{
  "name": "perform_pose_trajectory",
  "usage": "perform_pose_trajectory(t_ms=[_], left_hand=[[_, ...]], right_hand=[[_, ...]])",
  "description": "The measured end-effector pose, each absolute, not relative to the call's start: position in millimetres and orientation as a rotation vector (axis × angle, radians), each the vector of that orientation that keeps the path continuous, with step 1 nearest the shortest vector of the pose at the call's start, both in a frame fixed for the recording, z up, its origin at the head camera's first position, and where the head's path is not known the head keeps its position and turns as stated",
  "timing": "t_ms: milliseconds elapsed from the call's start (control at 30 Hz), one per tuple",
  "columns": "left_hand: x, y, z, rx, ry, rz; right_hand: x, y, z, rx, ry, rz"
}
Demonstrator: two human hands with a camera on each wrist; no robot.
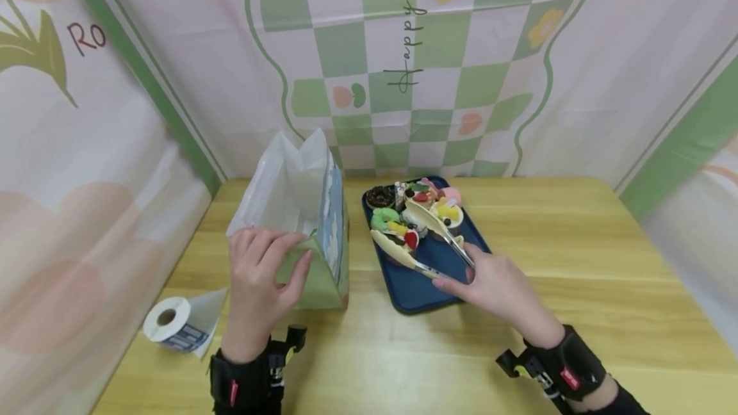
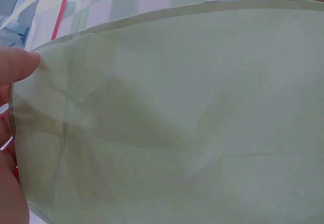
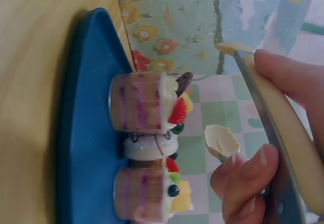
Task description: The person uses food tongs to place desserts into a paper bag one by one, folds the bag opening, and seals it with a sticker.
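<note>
My left hand (image 1: 259,280) grips the near rim of an upright paper bag (image 1: 311,274), green at the front with a white inside. In the left wrist view the bag's green side (image 2: 167,107) fills most of the picture, with the thumb at its edge. A pair of tongs (image 1: 441,226) with cream tips is in my right hand (image 1: 501,287). The tongs stand spread above a blue tray (image 1: 423,293), nothing clearly between their tips. On the tray sit several small desserts, among them a fruit-topped dessert cup (image 3: 136,102), a chocolate doughnut (image 1: 380,197) and a green doughnut (image 1: 384,218).
A roll of printed labels (image 1: 175,325) lies left of the bag, its loose end trailing right. The wooden table (image 1: 565,242) extends to the right of the tray. A checked cloth (image 1: 438,75) hangs behind the table.
</note>
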State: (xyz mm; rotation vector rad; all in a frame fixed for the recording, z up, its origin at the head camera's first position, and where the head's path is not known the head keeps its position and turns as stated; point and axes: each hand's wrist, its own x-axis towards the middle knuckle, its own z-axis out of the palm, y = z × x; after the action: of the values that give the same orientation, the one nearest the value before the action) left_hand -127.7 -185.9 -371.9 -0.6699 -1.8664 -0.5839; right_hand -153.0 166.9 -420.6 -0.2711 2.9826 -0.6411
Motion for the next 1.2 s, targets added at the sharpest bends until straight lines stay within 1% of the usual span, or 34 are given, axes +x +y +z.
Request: perform_pose_trajectory(t_ms=[500,1200], left_hand=[[-128.1,-185.7,-369.8,-0.680,-1.852,-0.579],[-127.6,-185.9,-369.9,-0.671,-1.867,-0.573]], right_hand=[[-147.7,174.5,-441.7,-0.229,2.960,-0.591],[-137.6,177.1,-460.3,-0.161,2.892,-0.640]])
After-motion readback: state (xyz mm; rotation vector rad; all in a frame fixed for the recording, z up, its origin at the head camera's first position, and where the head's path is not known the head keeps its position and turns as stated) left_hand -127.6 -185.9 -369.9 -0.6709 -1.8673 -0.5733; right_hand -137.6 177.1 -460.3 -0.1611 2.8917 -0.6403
